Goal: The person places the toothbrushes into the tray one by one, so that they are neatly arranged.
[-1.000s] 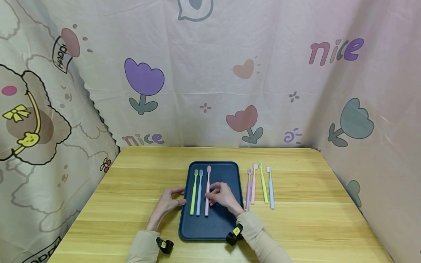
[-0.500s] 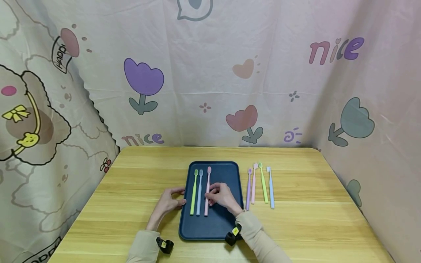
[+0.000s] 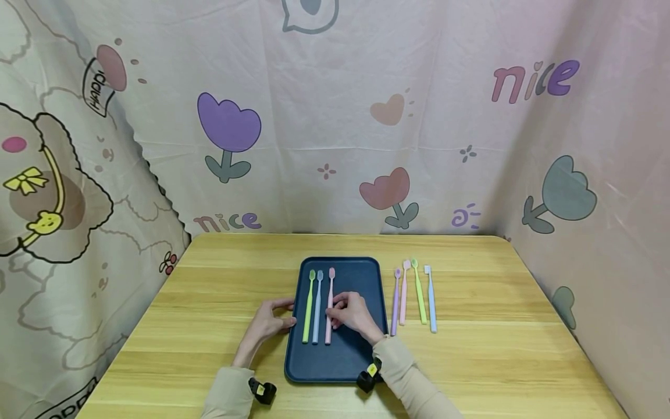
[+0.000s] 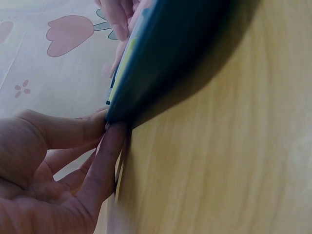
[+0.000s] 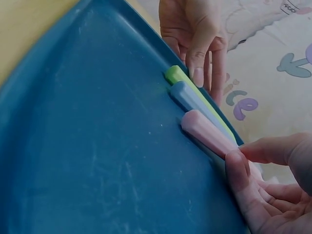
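**Pink toothbrush (image 3: 328,334) pinched over the tray (image 3: 340,366)**

Head view: the person's right hand (image 3: 356,311) grasps the handle between thumb and finger, bristles toward the tray's far edge. A blue toothbrush (image 3: 316,320) lies beside it, a green toothbrush (image 3: 307,320) nearest the tray's left edge. The left hand (image 3: 267,322), fingers extended, touches that edge. Past the right edge, 4 more toothbrushes (image 3: 420,299) lie on the tabletop (image 3: 523,361).

Left wrist view: the left thumb and a finger meet the tray's rim.

Right wrist view: 3 handle ends lie side by side; whether the pink handle touches the tray cannot be told.
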`<state>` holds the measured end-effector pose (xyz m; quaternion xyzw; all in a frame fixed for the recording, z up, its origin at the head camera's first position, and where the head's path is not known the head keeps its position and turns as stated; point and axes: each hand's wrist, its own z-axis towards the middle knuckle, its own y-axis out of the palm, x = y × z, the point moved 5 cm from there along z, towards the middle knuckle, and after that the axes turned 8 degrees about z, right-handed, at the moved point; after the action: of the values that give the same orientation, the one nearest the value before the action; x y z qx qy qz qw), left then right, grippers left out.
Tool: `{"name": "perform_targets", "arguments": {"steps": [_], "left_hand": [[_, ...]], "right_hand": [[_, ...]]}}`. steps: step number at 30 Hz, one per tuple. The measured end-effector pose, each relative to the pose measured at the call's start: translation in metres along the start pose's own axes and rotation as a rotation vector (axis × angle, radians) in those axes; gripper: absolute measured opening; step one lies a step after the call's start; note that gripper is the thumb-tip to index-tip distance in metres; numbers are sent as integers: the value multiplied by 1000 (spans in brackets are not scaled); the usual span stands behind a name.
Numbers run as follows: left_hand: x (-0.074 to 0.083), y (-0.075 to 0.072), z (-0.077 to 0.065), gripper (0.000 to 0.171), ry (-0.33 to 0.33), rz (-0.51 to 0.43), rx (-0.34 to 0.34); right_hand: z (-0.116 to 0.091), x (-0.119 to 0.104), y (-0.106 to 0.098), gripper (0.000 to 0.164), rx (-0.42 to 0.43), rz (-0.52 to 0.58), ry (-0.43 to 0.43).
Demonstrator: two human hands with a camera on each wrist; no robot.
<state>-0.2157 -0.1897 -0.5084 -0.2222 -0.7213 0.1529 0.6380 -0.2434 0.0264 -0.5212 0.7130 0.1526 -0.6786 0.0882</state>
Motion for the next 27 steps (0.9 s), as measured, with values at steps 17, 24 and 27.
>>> {"name": "perform_targets", "arguments": {"steps": [17, 24, 27], "left_hand": [[2, -1, 0, 48, -6, 13, 17], [1, -1, -1, 47, -1, 18, 13], [1, 0, -1, 47, -6, 14, 7]], "right_hand": [[-1, -1, 1, 28, 40, -56, -30], [-2, -2, 1, 32, 38, -40, -13], [-1, -1, 1, 32, 37, -30, 0]]}}
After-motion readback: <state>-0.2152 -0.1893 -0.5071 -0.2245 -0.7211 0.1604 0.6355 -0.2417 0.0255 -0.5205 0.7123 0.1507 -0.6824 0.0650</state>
